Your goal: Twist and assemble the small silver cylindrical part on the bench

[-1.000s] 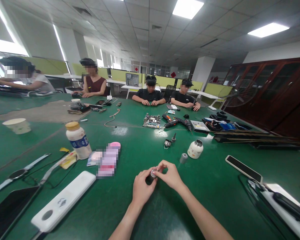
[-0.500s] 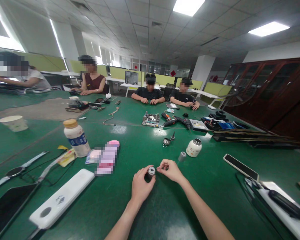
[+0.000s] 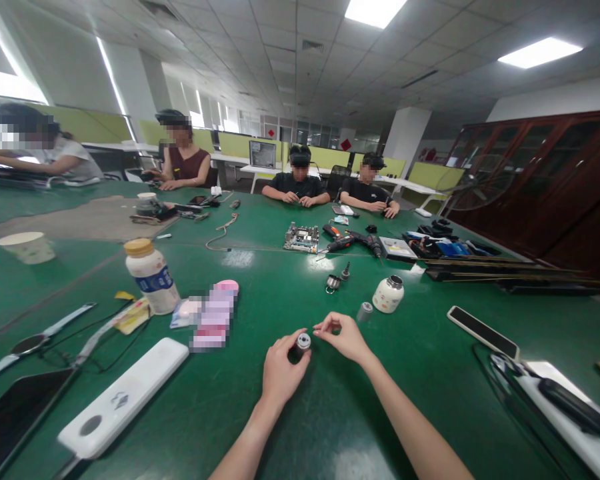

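My left hand is wrapped round a small metal cylinder, which stands upright with its round, motor-like end facing up. Just to the right, my right hand hovers with thumb and forefinger pinched together near the cylinder's top, apart from it. Whatever those fingertips hold, if anything, is too small to make out. Beyond my right hand stands a similar grey cylinder, beside a cream-coloured bottle without a lid. Farther off lie a small metal part with a ring and a dark pointed part.
A circuit board and power drills lie farther back. To the left are a white bottle with an orange cap and a long white device; a phone lies right. Several people sit across the green table.
My right hand has shifted slightly up, its pinched fingers a little higher beside the cylinder. My left hand keeps its hold in the same place.
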`<state>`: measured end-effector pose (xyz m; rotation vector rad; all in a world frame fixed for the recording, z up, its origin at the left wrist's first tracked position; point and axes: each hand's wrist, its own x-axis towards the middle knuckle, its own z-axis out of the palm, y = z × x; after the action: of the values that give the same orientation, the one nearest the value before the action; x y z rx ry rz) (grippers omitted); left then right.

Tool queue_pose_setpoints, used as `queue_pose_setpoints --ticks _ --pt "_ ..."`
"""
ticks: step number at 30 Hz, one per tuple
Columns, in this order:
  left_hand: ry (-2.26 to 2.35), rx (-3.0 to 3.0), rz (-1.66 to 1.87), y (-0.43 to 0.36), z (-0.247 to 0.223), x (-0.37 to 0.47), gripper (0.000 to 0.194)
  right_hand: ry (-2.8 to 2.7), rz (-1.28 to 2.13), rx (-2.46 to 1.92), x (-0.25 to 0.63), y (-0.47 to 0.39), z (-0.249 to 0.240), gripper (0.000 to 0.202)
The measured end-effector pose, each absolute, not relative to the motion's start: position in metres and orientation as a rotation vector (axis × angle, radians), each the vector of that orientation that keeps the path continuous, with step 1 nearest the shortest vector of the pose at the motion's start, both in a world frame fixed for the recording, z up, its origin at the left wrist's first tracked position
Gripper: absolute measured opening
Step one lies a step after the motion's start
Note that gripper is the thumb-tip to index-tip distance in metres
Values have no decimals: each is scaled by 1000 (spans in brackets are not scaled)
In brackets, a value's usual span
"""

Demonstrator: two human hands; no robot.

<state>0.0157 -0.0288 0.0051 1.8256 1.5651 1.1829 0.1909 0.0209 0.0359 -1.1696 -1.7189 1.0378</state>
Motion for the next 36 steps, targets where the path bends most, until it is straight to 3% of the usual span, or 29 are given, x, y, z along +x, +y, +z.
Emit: queue_pose_setpoints --ticks 9,30,36 --pt "1493 1881 1162 -29 6 16 39 -1997 682 -1226 172 -4 61 9" --pt "1473 1909 1216 -27 0 16 34 -2312 270 -1307 166 -17 74 6" --pt "1455 1929 1241 -26 -1 15 30 -2260 352 -1331 164 -18 71 14"
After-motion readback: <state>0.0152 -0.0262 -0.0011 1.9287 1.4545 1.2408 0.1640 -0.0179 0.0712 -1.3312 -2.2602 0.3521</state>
